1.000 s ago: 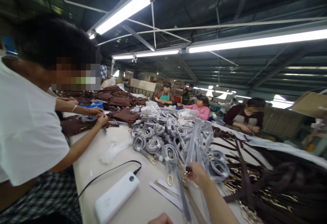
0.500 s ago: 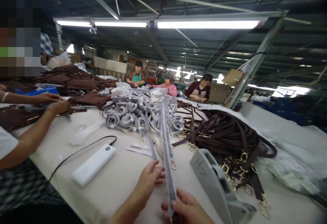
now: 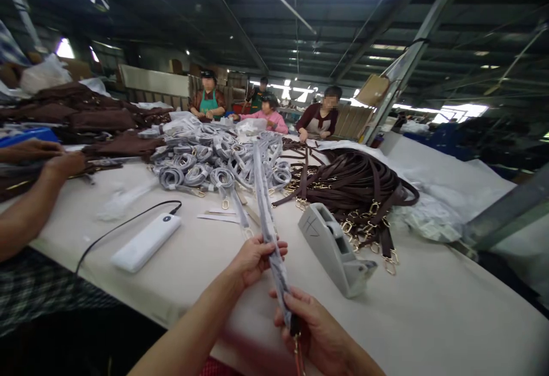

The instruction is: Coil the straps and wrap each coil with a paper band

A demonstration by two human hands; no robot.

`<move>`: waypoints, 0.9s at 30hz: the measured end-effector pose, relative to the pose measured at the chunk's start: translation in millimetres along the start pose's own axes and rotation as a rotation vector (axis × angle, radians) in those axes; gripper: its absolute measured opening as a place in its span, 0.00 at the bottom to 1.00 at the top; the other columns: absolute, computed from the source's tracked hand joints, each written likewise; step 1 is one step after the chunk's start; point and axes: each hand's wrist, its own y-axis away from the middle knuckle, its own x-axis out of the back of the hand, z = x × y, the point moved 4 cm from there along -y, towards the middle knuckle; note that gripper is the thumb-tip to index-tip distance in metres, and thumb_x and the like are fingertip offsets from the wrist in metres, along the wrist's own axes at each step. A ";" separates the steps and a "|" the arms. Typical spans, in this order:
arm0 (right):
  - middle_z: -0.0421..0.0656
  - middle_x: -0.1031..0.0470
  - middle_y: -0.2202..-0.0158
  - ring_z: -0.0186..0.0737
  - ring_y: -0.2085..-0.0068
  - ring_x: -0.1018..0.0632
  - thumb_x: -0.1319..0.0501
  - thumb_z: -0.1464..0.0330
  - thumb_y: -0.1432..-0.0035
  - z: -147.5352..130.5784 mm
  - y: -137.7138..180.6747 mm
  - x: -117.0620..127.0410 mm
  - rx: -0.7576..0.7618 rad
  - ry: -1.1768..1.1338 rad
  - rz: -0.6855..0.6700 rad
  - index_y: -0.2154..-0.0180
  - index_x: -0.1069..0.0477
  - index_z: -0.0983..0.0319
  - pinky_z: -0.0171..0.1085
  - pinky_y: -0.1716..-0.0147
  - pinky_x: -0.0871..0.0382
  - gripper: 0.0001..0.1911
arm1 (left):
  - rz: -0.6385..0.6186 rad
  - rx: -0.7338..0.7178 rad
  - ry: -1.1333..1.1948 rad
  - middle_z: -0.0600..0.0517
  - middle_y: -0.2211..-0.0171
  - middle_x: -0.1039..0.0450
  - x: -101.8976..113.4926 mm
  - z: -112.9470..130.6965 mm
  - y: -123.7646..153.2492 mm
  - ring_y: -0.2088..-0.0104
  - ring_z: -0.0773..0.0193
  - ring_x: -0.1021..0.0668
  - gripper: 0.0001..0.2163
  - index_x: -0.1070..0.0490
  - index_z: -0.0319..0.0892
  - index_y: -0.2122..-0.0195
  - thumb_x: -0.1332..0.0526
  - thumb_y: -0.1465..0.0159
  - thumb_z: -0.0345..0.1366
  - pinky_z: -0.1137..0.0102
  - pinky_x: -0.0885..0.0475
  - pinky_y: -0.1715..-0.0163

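A long strap in a grey-white wrapping (image 3: 262, 198) runs from the heap toward me. My left hand (image 3: 256, 258) pinches it partway along, thumb on top. Closer to me, my right hand (image 3: 306, 316) grips the strap near its end, where a dark tip and a metal clasp (image 3: 297, 341) show below the fingers. Beyond both hands lies a pile of coiled, wrapped straps (image 3: 214, 158) with gold-coloured rings. A grey tape dispenser (image 3: 332, 250) stands to the right of my hands.
Unwrapped dark brown straps (image 3: 355, 181) with gold hardware are heaped at the right. A white power bank (image 3: 148, 241) with a black cable lies at the left. A co-worker's hands (image 3: 60, 161) are at the left by brown bags (image 3: 103, 118). Several people sit across the table (image 3: 429, 313).
My left hand, open beside the strap before, has closed on it. My right hand keeps its grip near the end. The camera view has tilted downward.
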 end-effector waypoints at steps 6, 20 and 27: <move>0.34 0.30 0.84 0.23 0.88 0.36 0.27 0.48 0.58 3.2 -5.7 4.4 0.094 0.058 0.012 0.60 0.27 0.66 0.25 0.89 0.50 0.32 | 0.017 -0.028 -0.003 0.42 0.66 0.19 -2.1 1.8 2.2 0.68 0.60 0.17 0.06 0.29 0.35 0.64 0.37 0.40 0.20 0.72 0.23 0.69; 0.49 0.19 0.64 0.32 0.73 0.22 0.27 0.62 0.56 -14.4 18.1 10.1 0.057 0.082 -0.065 0.64 0.23 0.67 0.26 0.79 0.32 0.19 | 0.017 -0.060 0.009 0.42 0.63 0.19 -1.9 -0.4 -4.5 0.66 0.61 0.16 0.07 0.29 0.36 0.61 0.34 0.40 0.25 0.69 0.21 0.64; 0.46 0.20 0.72 0.31 0.77 0.23 0.29 0.53 0.52 -4.0 14.0 13.2 -0.026 -0.051 -0.088 0.62 0.26 0.68 0.25 0.84 0.42 0.25 | 0.061 -0.051 -0.050 0.42 0.62 0.19 -5.0 -0.5 -0.6 0.66 0.62 0.17 0.09 0.30 0.36 0.60 0.35 0.41 0.23 0.71 0.22 0.64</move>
